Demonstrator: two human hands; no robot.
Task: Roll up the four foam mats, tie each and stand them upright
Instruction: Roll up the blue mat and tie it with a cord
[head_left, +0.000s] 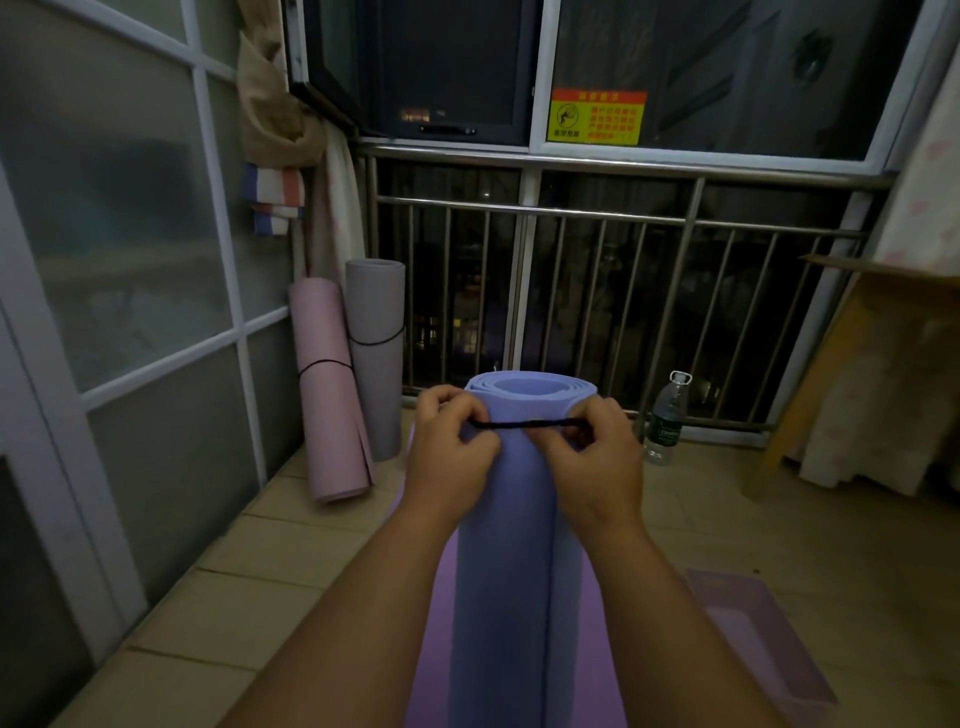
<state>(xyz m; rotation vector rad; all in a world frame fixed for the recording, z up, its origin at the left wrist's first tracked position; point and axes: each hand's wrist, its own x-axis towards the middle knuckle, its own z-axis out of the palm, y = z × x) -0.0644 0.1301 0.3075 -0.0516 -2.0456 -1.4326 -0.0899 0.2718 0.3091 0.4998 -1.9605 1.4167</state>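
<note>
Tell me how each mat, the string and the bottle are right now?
blue mat: rolled, upright, not tied yet.
black string: stretched near its top, pinched by left hand and right hand.
pink mat: rolled, tied, leaning.
grey mat: rolled, tied, upright.
purple mat: flat, unrolled.
bottle: upright, capped.

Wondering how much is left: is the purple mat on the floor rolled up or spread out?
Spread out: the purple mat lies flat on the floor beneath the rolled blue mat.
</note>
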